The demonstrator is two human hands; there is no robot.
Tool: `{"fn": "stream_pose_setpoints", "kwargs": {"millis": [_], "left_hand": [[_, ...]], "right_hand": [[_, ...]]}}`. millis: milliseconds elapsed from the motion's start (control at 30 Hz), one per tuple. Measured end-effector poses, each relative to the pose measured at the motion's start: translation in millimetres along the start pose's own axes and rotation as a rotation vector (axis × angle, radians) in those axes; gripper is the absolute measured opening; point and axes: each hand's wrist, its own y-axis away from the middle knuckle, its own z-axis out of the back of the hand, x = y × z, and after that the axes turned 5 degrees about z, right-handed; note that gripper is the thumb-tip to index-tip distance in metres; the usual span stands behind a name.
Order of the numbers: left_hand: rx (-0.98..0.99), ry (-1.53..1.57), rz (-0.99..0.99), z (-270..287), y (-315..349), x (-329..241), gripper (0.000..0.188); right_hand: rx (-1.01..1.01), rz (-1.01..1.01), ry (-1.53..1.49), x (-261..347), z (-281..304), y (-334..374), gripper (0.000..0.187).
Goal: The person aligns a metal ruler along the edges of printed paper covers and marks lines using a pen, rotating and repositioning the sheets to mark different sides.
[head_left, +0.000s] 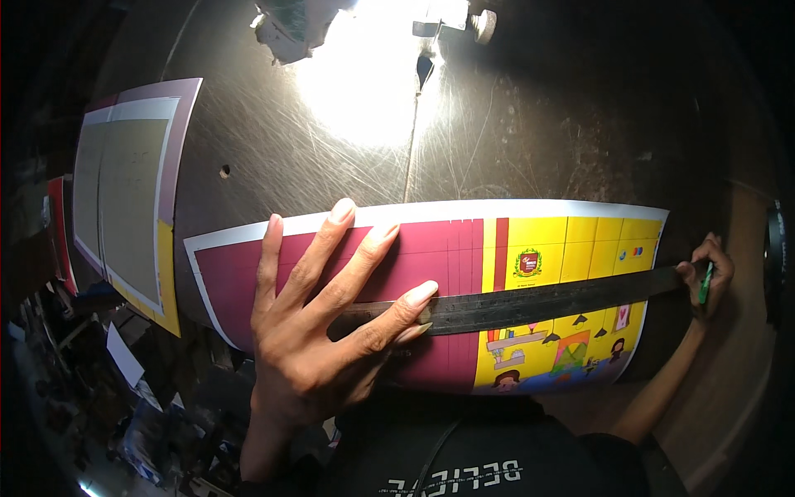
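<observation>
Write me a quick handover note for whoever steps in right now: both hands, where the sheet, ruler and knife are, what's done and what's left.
Left hand: spread flat, pressing the dark ruler onto the printed sheet.
Right hand: at the ruler's right end, gripping a green-handled cutter just beyond the sheet's right edge.
Sheet: maroon and yellow, lying flat on the scratched metal table; the ruler runs lengthwise across it.
A second printed sheet lies at the far left.
Done: ruler laid across and held down.
Left: no cut line can be made out along the ruler, so the cut looks still to be made; keep the ruler pinned.
</observation>
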Motion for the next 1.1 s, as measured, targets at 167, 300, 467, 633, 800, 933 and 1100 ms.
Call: {"fn": "stream_pose_setpoints", "kwargs": {"millis": [167, 300, 467, 633, 800, 933, 1100], "left_hand": [[-0.014, 0.007, 0.0, -2.1, 0.3, 0.0, 0.033], [0.01, -0.021, 0.009, 0.1, -0.2, -1.8, 0.033], [0.013, -0.026, 0.01, 0.4, -0.8, -2.3, 0.032], [0.022, -0.052, -0.011, -0.9, -1.3, -0.4, 0.032], [0.031, -0.094, -0.004, -2.5, -1.5, -3.8, 0.034], [0.03, -0.091, -0.008, -2.6, -1.7, -3.8, 0.035], [0.023, -0.089, 0.002, -0.4, -3.2, -5.7, 0.035]], "right_hand": [[-0.039, 0.006, -0.025, 0.8, -2.8, -1.0, 0.055], [-0.022, -0.006, -0.011, -2.7, -0.9, 1.8, 0.054], [-0.011, -0.006, 0.003, -6.4, 0.6, 3.9, 0.054], [-0.019, 0.028, 0.007, -0.9, 0.2, -0.8, 0.053], [-0.034, 0.018, -0.02, -6.7, -0.1, 3.1, 0.054], [-0.015, 0.026, -0.037, -6.7, 0.9, 2.6, 0.053], [-0.018, 0.031, -0.009, -8.9, 0.6, 4.4, 0.051]]}}
